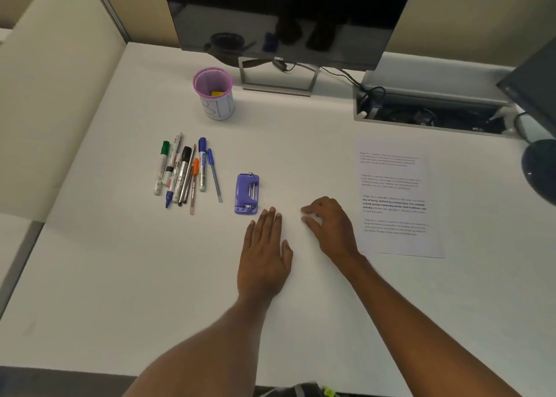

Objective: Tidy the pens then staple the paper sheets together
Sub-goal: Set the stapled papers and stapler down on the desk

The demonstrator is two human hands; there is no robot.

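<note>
Several pens and markers [185,172] lie side by side on the white desk [120,261], left of centre. Behind them stands a pink mesh pen cup [214,93] with a yellow item inside. A purple stapler [247,194] lies flat just right of the pens. Printed paper sheets [395,198] rest on the desk at the right. My left hand [264,255] lies flat on the desk, fingers together, its fingertips just below the stapler. My right hand [329,226] rests beside it with fingers loosely curled, left of the paper. Neither hand holds anything.
A dark monitor [285,17] on a metal stand sits at the back. A cable tray [433,115] with wires is recessed at the back right. A dark lamp base [540,168] stands at the right edge. Partition walls enclose the desk's left and back.
</note>
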